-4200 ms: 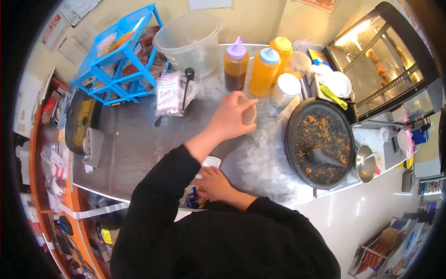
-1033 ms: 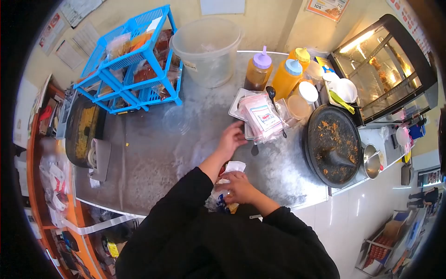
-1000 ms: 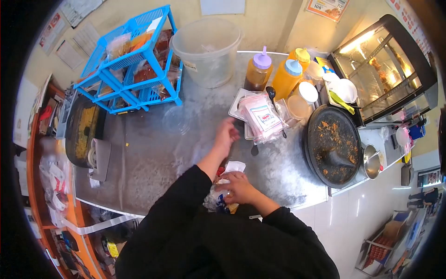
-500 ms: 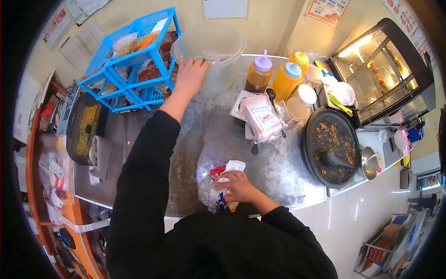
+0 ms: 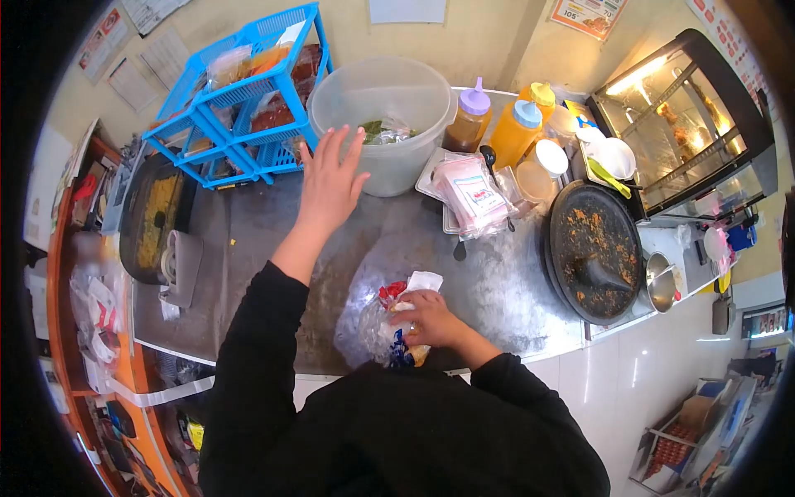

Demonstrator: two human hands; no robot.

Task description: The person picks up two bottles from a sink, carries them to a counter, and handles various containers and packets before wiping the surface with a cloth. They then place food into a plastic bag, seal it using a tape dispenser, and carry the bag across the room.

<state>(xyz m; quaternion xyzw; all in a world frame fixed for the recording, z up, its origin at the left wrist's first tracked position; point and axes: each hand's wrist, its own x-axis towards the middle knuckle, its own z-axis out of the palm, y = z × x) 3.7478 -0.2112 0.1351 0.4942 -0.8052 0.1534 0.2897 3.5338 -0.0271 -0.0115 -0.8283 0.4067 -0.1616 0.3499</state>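
My left hand (image 5: 330,186) is raised over the counter with its fingers spread, holding nothing. Just beyond it stands a large translucent plastic tub (image 5: 389,170), upright, with green leafy scraps and clear plastic (image 5: 387,130) inside. From this view the fingertips overlap the tub's near left side. Close to the counter's front edge, my right hand (image 5: 432,321) is closed over a bundle of crumpled plastic wrappers (image 5: 374,333). Red and blue printed pieces and a white paper piece (image 5: 425,282) show around the fingers.
A blue tiered basket rack (image 5: 248,103) stands at back left, beside a dark tray (image 5: 153,224). Sauce bottles (image 5: 513,128), a stack of pink packets (image 5: 474,195) and a stone mortar (image 5: 595,253) are on the right. A lit display case (image 5: 683,124) stands behind.
My left hand has let go of the tub's rim and drawn back with its fingers spread. The tub sits nearer, its contents now visible. My right hand remains on the wrappers.
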